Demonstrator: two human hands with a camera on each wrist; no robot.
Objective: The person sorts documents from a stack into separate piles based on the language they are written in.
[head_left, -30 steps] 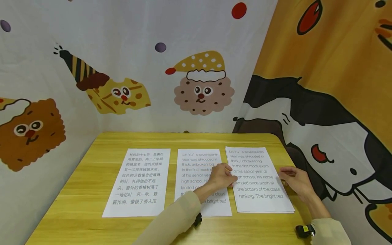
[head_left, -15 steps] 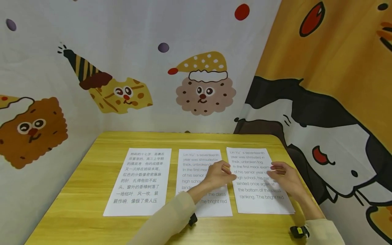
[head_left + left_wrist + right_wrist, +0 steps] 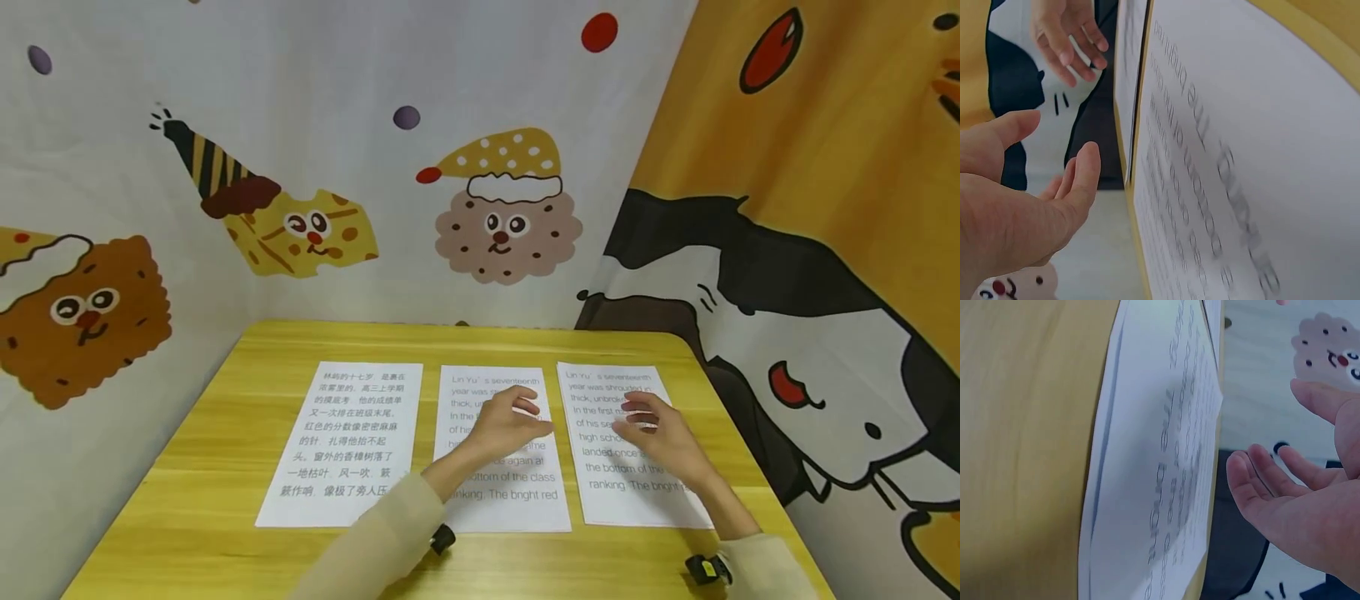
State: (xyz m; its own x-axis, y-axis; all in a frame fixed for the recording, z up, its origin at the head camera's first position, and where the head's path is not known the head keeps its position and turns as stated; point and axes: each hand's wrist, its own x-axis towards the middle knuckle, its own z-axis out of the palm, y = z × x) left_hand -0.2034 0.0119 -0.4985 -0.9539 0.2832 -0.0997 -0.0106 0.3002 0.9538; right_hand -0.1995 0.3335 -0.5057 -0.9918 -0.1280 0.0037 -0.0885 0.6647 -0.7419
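My left hand [image 3: 498, 429] hovers above the middle sheet of printed English text [image 3: 517, 518], its thumb and fingers apart with nothing between them. Over the right-hand stack of printed paper [image 3: 615, 502] hangs my right hand [image 3: 663, 435], fingers loosely bent and holding nothing. In the right wrist view, the stack's lower edge [image 3: 1094, 487] shows one sheet lying on another, slightly offset, below the right hand [image 3: 1304, 494]. The left wrist view has the left hand [image 3: 1029, 212] beside the middle sheet [image 3: 1260, 125], with the right hand [image 3: 1069, 37] beyond it.
A sheet of Chinese text [image 3: 341, 437] lies at the left of the yellow wooden table [image 3: 187, 467]. A white cartoon curtain [image 3: 337, 83] hangs behind the table, and an orange one [image 3: 697, 125] at its right. Small black cameras [image 3: 705, 569] sit at the wrists.
Both hands have moved left: the left one from the right stack's left edge to over the middle sheet, the right one from the stack's right edge to above it.
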